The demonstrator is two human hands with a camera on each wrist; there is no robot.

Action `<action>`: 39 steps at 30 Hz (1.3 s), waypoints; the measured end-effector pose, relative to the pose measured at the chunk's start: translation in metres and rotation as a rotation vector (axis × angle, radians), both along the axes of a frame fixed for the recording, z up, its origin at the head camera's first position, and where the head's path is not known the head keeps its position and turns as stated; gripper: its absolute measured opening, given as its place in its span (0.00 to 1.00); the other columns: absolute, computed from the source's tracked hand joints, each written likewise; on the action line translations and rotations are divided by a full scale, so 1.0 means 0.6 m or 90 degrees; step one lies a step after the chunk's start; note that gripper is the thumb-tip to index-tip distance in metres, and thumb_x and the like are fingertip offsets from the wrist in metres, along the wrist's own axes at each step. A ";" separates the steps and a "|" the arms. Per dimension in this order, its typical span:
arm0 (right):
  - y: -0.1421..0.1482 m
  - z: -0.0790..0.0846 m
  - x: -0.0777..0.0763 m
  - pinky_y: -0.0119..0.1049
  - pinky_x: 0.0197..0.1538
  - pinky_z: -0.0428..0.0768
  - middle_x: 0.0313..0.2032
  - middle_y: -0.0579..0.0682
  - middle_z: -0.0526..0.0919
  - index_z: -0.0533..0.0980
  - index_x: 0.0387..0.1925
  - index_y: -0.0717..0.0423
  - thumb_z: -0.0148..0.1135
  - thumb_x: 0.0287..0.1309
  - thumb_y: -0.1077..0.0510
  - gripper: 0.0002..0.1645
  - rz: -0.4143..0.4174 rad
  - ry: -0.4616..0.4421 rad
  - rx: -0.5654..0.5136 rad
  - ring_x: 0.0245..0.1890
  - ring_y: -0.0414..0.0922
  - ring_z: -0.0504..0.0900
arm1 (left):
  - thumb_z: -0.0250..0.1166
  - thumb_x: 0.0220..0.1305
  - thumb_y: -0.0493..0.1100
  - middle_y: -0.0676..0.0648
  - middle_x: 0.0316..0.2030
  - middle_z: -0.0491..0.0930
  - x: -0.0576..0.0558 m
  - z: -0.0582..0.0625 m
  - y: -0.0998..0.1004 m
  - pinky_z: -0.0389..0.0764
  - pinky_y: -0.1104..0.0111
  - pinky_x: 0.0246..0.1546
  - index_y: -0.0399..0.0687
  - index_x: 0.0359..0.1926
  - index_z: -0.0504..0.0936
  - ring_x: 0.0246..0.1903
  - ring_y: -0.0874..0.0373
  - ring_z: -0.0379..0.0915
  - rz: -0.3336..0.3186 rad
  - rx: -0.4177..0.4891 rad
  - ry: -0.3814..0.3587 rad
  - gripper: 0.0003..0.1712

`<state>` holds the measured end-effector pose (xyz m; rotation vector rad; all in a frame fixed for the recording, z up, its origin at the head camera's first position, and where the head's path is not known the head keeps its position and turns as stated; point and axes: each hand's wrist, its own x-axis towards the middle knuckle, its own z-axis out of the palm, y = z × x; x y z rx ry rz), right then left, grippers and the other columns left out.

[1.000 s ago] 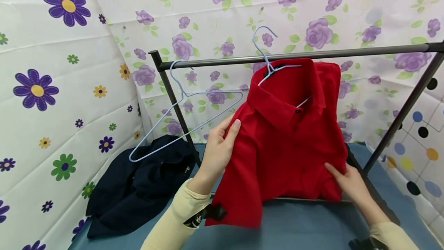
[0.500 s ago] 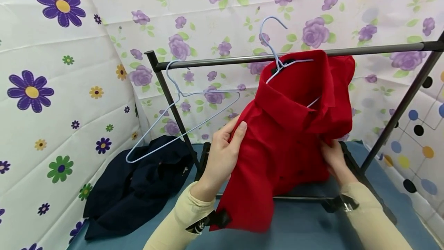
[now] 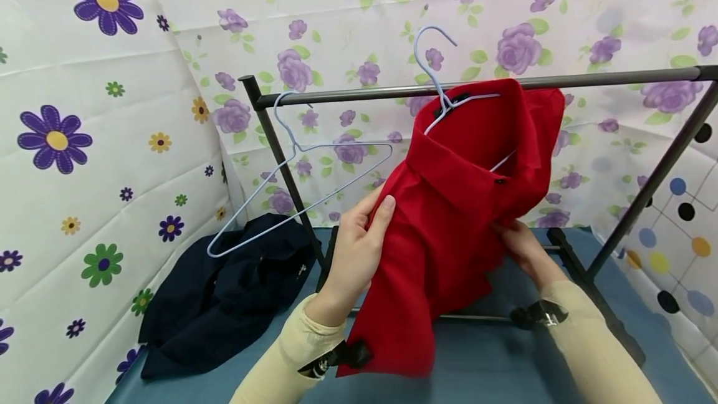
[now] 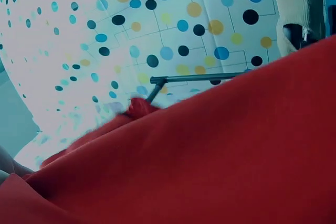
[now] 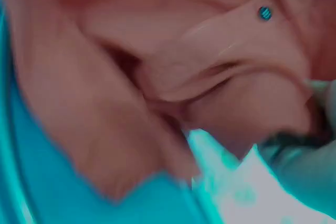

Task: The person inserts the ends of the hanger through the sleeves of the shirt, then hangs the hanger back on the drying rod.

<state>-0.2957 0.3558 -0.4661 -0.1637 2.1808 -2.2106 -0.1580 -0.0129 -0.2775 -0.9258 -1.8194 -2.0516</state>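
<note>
A red collared shirt [image 3: 449, 217] hangs on a pale blue wire hanger [image 3: 434, 73] whose hook rises above the dark rail [image 3: 348, 95] of a clothes rack. My left hand [image 3: 359, 248] grips the shirt's left edge, thumb in front. My right hand [image 3: 518, 245] holds bunched red cloth at the shirt's right side, its fingertips hidden in the folds. Red fabric [image 4: 210, 166] fills the left wrist view. In the right wrist view the cloth [image 5: 173, 77] is blurred, with one small button [image 5: 264, 12] showing.
An empty pale blue wire hanger [image 3: 303, 186] hangs from the rail's left end. A dark navy garment [image 3: 224, 298] lies crumpled on the blue surface [image 3: 493, 360] at left. Flowered sheets [image 3: 84, 142] wall the left and back; a dotted one [image 3: 679, 217] stands at right.
My right hand has risen from the shirt's lower right hem to its middle, gathering cloth upward and leftward. The left hand kept its grip. The hanger lifted slightly.
</note>
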 end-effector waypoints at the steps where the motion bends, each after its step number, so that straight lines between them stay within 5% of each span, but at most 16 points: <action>1: 0.002 0.012 0.020 0.31 0.40 0.80 0.49 0.53 0.79 0.65 0.67 0.64 0.55 0.74 0.45 0.33 -0.034 -0.040 0.062 0.37 0.33 0.78 | 0.55 0.78 0.43 0.44 0.57 0.80 -0.002 -0.002 0.002 0.81 0.59 0.51 0.44 0.67 0.76 0.51 0.50 0.79 0.002 -0.002 0.000 0.21; 5: 0.044 0.008 0.056 0.28 0.48 0.80 0.67 0.63 0.67 0.49 0.77 0.68 0.52 0.74 0.41 0.47 -0.076 -0.094 0.170 0.43 0.26 0.76 | 0.55 0.78 0.43 0.45 0.60 0.79 -0.011 -0.014 0.013 0.81 0.61 0.52 0.45 0.68 0.75 0.53 0.51 0.78 0.009 -0.001 -0.019 0.22; 9: 0.083 0.003 0.078 0.34 0.52 0.81 0.51 0.47 0.80 0.56 0.74 0.69 0.55 0.75 0.47 0.40 -0.112 -0.083 0.160 0.41 0.26 0.79 | 0.55 0.78 0.42 0.45 0.61 0.78 -0.013 -0.028 0.026 0.81 0.60 0.53 0.45 0.69 0.74 0.55 0.50 0.78 0.001 0.013 -0.033 0.22; 12: 0.105 0.002 0.092 0.36 0.53 0.81 0.41 0.29 0.79 0.64 0.70 0.62 0.57 0.73 0.46 0.34 -0.120 -0.083 0.125 0.42 0.28 0.82 | 0.55 0.78 0.42 0.46 0.61 0.78 -0.011 -0.036 0.039 0.81 0.60 0.53 0.44 0.69 0.75 0.55 0.50 0.79 0.003 0.019 -0.035 0.22; 18: 0.131 0.001 0.111 0.34 0.51 0.82 0.41 0.28 0.82 0.73 0.62 0.47 0.59 0.70 0.42 0.26 -0.116 -0.081 0.082 0.43 0.31 0.83 | 0.56 0.78 0.43 0.48 0.63 0.77 -0.009 -0.050 0.070 0.78 0.63 0.56 0.43 0.69 0.74 0.58 0.55 0.76 0.025 0.007 -0.041 0.23; 23: 0.128 0.006 0.124 0.33 0.51 0.82 0.43 0.28 0.79 0.62 0.72 0.57 0.50 0.73 0.36 0.39 -0.121 -0.038 0.063 0.45 0.29 0.81 | 0.55 0.78 0.42 0.48 0.64 0.75 -0.007 -0.059 0.089 0.76 0.63 0.58 0.42 0.69 0.73 0.61 0.55 0.75 0.014 0.012 -0.054 0.23; 25: 0.124 0.008 0.126 0.31 0.48 0.82 0.43 0.28 0.79 0.63 0.71 0.57 0.52 0.73 0.38 0.37 -0.142 -0.009 0.065 0.43 0.28 0.80 | 0.55 0.78 0.41 0.48 0.65 0.75 -0.006 -0.062 0.095 0.76 0.63 0.59 0.42 0.69 0.73 0.61 0.55 0.74 0.005 0.020 -0.060 0.23; 31: 0.122 0.027 0.119 0.25 0.36 0.82 0.33 0.32 0.84 0.83 0.41 0.38 0.67 0.66 0.53 0.04 -0.279 0.046 -0.014 0.31 0.31 0.83 | 0.55 0.77 0.39 0.46 0.63 0.77 0.000 -0.061 0.116 0.76 0.62 0.60 0.40 0.68 0.74 0.60 0.53 0.75 -0.006 0.042 -0.060 0.22; 39: 0.115 0.056 0.119 0.24 0.28 0.80 0.24 0.35 0.84 0.84 0.31 0.39 0.64 0.68 0.57 0.10 -0.464 0.046 -0.167 0.23 0.31 0.82 | 0.57 0.77 0.41 0.48 0.61 0.78 0.002 -0.046 0.165 0.75 0.68 0.59 0.42 0.66 0.77 0.59 0.60 0.75 -0.001 0.021 -0.045 0.21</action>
